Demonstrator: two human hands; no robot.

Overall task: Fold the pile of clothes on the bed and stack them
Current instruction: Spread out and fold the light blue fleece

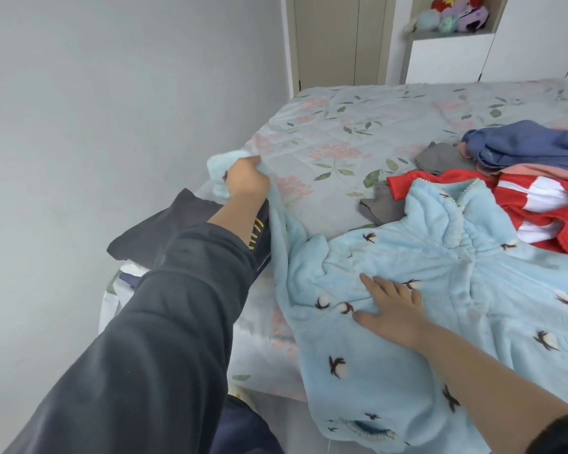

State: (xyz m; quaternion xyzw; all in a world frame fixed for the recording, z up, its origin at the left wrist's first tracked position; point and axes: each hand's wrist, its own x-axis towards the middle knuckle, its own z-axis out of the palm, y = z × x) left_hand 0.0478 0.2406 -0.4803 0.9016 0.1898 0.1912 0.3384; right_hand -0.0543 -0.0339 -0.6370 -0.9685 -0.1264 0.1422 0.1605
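A fluffy pale-blue fleece garment (440, 290), dotted with small dark-stemmed cotton bolls, lies spread on the quilted floral bed (358, 126). The left hand (246, 180) clutches the end of its sleeve, fingers curled round the plush, pulling it out sideways. The right hand (394, 309) presses flat on the chest, fingers straight. Behind lie crumpled red-and-white knitwear (538, 204), blue cloth (525, 142) and grey cloth (440, 157).

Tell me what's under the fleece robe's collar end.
A grey cloth and the red top poke out from under the robe; how far they run beneath is covered.
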